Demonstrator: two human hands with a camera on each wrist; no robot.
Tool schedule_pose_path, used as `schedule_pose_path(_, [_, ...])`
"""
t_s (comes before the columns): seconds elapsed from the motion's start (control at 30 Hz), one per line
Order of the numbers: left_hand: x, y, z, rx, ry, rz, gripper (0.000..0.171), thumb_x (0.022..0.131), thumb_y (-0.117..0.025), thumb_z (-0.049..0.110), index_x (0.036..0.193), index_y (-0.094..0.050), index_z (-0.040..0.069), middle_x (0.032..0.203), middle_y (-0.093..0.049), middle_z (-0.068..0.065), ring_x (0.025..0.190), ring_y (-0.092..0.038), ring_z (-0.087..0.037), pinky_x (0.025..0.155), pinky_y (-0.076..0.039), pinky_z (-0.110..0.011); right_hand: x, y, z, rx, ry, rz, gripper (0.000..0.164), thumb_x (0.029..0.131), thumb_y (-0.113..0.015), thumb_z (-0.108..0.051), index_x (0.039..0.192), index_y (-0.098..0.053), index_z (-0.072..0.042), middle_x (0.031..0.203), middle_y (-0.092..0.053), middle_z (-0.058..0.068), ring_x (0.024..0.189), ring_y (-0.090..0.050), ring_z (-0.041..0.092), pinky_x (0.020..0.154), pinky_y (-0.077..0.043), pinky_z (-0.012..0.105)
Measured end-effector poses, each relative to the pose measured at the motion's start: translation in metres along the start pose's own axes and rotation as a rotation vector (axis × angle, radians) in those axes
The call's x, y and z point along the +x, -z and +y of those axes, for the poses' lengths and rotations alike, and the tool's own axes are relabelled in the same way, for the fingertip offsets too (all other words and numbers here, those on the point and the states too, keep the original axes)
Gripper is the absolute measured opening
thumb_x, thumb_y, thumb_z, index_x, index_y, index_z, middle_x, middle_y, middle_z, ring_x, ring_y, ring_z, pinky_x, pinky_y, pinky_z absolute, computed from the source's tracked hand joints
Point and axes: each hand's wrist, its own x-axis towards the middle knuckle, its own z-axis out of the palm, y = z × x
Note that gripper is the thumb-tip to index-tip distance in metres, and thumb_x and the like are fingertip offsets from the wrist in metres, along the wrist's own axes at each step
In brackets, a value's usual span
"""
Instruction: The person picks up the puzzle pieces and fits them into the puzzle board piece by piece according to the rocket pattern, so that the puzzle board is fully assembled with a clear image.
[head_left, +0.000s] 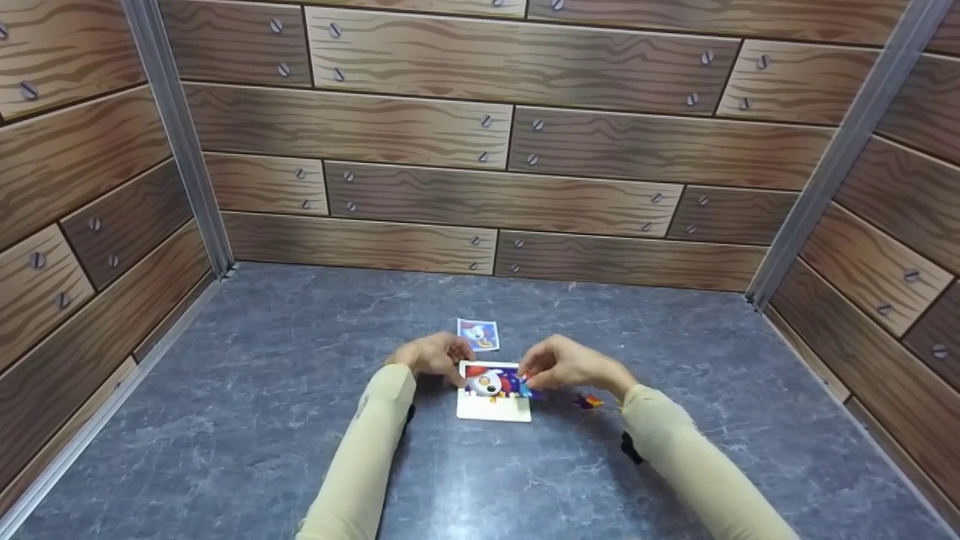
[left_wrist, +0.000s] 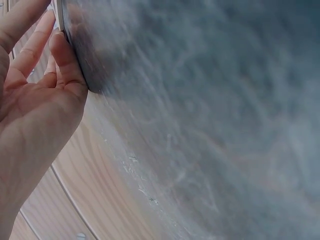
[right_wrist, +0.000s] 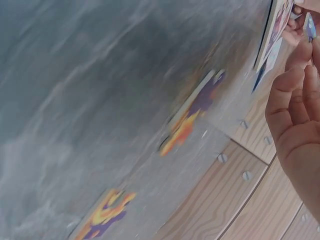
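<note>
right hand (head_left: 570, 365) pinching piece (right_wrist: 311, 27), right edge of tray (head_left: 494, 410)
only got my left hand (head_left: 433, 355) loosely against it, so pressing hard could skid it

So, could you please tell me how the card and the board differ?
The board looks bigger than the card. The board's lower part is bare cream, while the card's picture covers most of its face. The board lies closer to the head camera; the card lies beyond it. Both show a white figure with some red and blue or purple.
</note>
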Motion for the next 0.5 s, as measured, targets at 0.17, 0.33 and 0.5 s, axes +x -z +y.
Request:
schedule_pose_path(0.17, [0.000,0.001,-0.001,0.021,-0.016,-0.009,0.040,0.075,-0.080,0.001,0.113,-0.066,0.006,0.098,-0.059,0.000,0.089,-0.049,-0.013,0.080,-0.042,-0.025,0.007,-0.008,-0.009,0.040,0.011,0.000,0.018,0.084,-0.074,-0.007,0.102,-0.072,-0.002,0.089,-0.073,0.008,0.074,-0.062,0.006,0.062,-0.049,0.020])
schedule_pose_path(0.33, [0.002,0.002,-0.002,0.024,-0.049,-0.024,0.041,0.073,-0.082,0.001,0.111,-0.066,0.004,0.095,-0.057,0.001,0.087,-0.048,-0.012,0.076,-0.041,-0.023,0.011,-0.016,-0.014,0.076,0.030,-0.004,0.019,0.083,-0.074,-0.004,0.102,-0.072,0.002,0.091,-0.073,0.015,0.073,-0.061,0.005,0.062,-0.049,0.019])
schedule_pose_path(0.5, [0.003,0.002,-0.003,0.041,-0.072,-0.024,0.042,0.073,-0.082,0.000,0.111,-0.065,0.002,0.093,-0.057,0.000,0.084,-0.048,-0.011,0.075,-0.040,-0.022,0.017,-0.024,-0.018,0.067,0.016,-0.019,0.020,0.084,-0.072,-0.001,0.103,-0.070,0.003,0.087,-0.071,0.011,0.072,-0.060,0.005,0.061,-0.049,0.021])
